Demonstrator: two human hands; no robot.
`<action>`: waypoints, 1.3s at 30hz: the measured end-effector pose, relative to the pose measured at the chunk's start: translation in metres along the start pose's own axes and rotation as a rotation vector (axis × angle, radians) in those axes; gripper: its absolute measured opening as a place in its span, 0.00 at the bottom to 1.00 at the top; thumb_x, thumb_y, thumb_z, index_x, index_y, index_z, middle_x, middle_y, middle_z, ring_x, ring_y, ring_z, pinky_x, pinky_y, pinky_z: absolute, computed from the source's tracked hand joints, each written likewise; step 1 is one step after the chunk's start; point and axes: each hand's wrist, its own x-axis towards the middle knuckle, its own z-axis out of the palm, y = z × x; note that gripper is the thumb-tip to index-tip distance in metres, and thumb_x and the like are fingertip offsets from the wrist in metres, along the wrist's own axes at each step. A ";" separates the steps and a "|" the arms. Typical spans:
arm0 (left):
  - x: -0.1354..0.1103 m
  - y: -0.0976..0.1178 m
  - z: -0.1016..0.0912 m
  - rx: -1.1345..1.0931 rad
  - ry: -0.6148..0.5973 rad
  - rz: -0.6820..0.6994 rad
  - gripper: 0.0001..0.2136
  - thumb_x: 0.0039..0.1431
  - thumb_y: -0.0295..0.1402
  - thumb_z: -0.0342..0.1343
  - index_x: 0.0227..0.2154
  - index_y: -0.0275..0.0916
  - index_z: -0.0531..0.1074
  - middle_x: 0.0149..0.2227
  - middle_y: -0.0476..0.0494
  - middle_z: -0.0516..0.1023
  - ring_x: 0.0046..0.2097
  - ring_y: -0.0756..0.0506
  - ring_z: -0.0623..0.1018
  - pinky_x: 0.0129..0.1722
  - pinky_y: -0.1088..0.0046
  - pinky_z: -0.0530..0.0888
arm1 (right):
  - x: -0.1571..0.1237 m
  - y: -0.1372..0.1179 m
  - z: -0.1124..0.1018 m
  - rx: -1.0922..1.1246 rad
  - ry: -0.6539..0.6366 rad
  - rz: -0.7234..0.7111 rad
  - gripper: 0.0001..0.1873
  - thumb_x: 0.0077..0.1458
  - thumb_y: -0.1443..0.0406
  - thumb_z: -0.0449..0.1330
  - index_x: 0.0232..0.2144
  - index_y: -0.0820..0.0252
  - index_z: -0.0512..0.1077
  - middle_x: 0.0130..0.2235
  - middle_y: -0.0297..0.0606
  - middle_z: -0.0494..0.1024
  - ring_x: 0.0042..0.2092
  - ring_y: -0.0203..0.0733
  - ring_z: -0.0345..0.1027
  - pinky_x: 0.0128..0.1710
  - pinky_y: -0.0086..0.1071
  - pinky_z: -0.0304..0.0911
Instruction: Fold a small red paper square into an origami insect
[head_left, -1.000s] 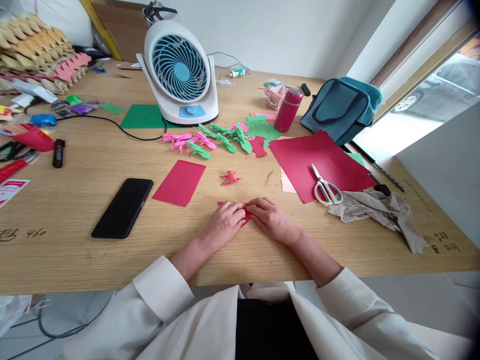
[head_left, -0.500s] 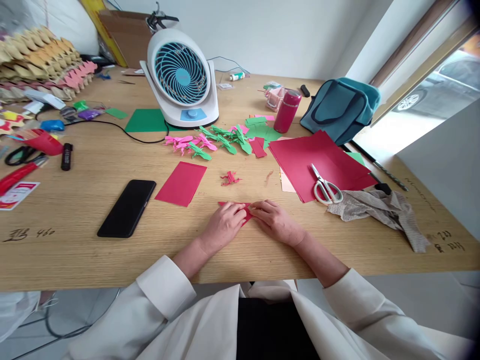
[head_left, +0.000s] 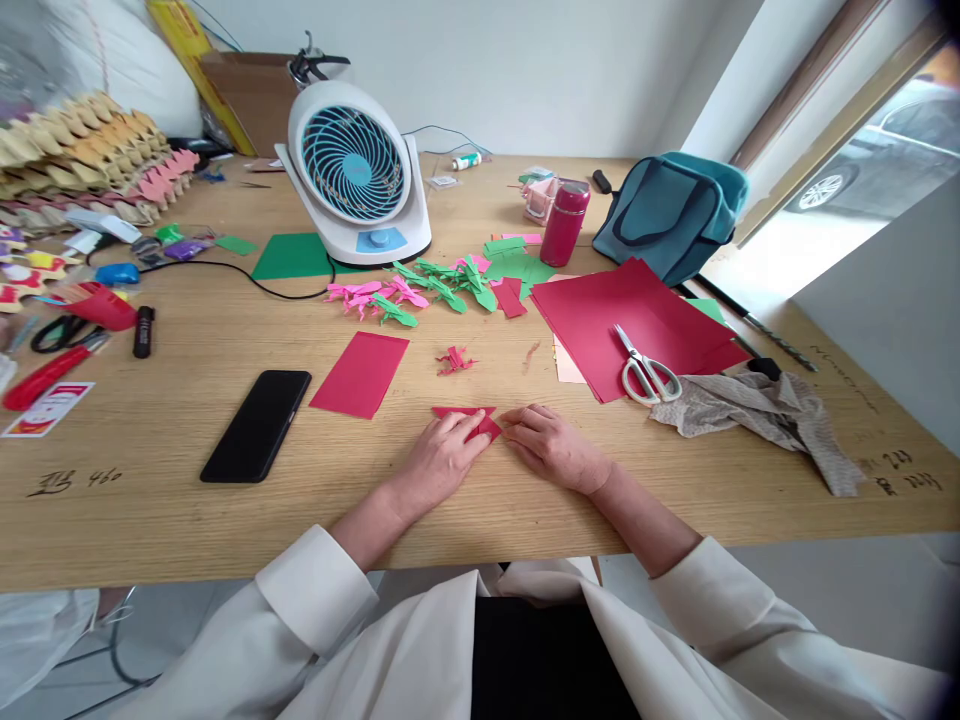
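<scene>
A small folded sheet of red paper (head_left: 486,427) lies on the wooden table in front of me, with a triangular flap and a pointed right end. My left hand (head_left: 442,455) holds it down against the table, its fingers and thumb over the paper and hiding the lower left part. At the right tip is my right hand (head_left: 551,445), fingers bent and pressed together; whether they pinch anything is hidden. Just beyond the hands sits a small red paper figure with thin legs (head_left: 456,361). A stack of red paper rectangles (head_left: 361,374) lies to the left.
Pink and green folded figures (head_left: 442,285) lie before a white fan (head_left: 356,170). White-handled scissors (head_left: 646,370) rest on large red sheets (head_left: 660,310), beside a crumpled cloth (head_left: 757,415). A black phone (head_left: 257,426) is on the left; a red flask (head_left: 565,224) and teal bag (head_left: 671,215) stand behind.
My left hand has flattened over the folded paper, and more of its red surface shows. The right fingers have drawn slightly off its right end. The view has shifted a little.
</scene>
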 end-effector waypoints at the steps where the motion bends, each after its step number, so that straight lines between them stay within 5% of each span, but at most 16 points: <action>1: 0.000 0.000 0.000 0.000 -0.014 -0.004 0.16 0.66 0.25 0.48 0.52 0.36 0.73 0.60 0.33 0.70 0.54 0.39 0.71 0.54 0.57 0.73 | 0.000 0.000 0.000 -0.004 0.004 -0.005 0.13 0.66 0.69 0.50 0.45 0.63 0.73 0.48 0.49 0.75 0.47 0.47 0.68 0.48 0.43 0.69; 8: -0.006 0.003 0.008 0.021 -0.022 -0.054 0.17 0.66 0.26 0.48 0.55 0.38 0.70 0.64 0.37 0.66 0.58 0.38 0.69 0.53 0.58 0.72 | -0.001 0.000 0.001 -0.014 0.029 -0.035 0.11 0.66 0.69 0.50 0.41 0.62 0.73 0.45 0.48 0.75 0.44 0.46 0.67 0.46 0.41 0.69; 14: -0.007 0.005 0.011 0.034 -0.001 -0.061 0.15 0.65 0.26 0.48 0.52 0.37 0.71 0.64 0.35 0.67 0.57 0.37 0.70 0.51 0.55 0.73 | 0.003 -0.003 0.004 -0.085 0.000 -0.007 0.16 0.66 0.66 0.51 0.53 0.63 0.69 0.49 0.49 0.75 0.46 0.49 0.67 0.48 0.44 0.69; 22: -0.012 0.006 0.008 -0.064 0.124 0.020 0.16 0.65 0.23 0.46 0.51 0.36 0.73 0.57 0.36 0.74 0.61 0.41 0.70 0.59 0.58 0.73 | 0.008 -0.008 0.003 -0.063 -0.015 0.001 0.18 0.65 0.66 0.53 0.56 0.63 0.68 0.54 0.49 0.74 0.49 0.48 0.67 0.51 0.45 0.68; 39: -0.018 0.008 -0.001 -0.210 0.237 0.041 0.09 0.64 0.24 0.50 0.40 0.35 0.75 0.48 0.38 0.79 0.55 0.43 0.76 0.56 0.63 0.76 | 0.008 -0.006 0.003 -0.046 -0.011 -0.034 0.14 0.65 0.67 0.53 0.50 0.61 0.72 0.54 0.46 0.75 0.48 0.47 0.67 0.50 0.45 0.67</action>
